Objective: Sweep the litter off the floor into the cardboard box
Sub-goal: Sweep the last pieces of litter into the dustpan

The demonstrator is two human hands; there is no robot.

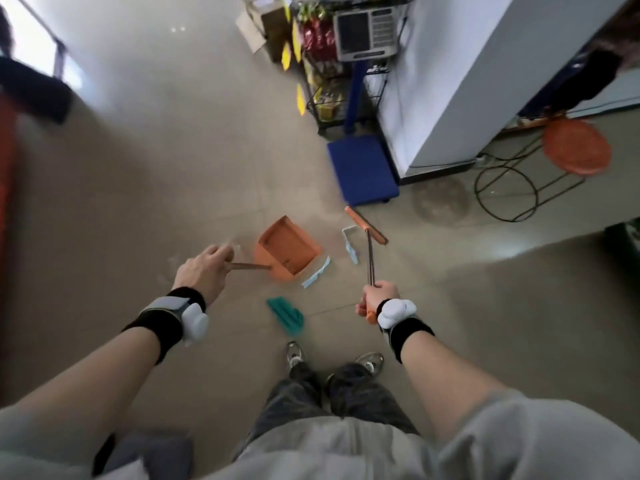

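Head view, looking down past my grey trousers and shoes point(335, 362) to the beige tiled floor point(173, 202). My two hands are well apart. The left hand point(202, 271) grips the brown handle of the orange plastic dustpan point(285, 249), which sits on the floor. The right hand point(377, 299) is closed round the thin metal shaft of the orange-headed broom point(366, 225).

None of the litter looks collected yet (the pan seems empty): a crumpled green wrapper point(286, 315) lies nearest my feet, a pale blue paper strip point(315, 277) just beside the pan's lip, and a white-and-blue scrap point(349, 242) near the broom head.

The open brown cardboard box point(266, 27) stands far off by the wire rack point(329, 64), so sweeping and tipping both remain, I judge.
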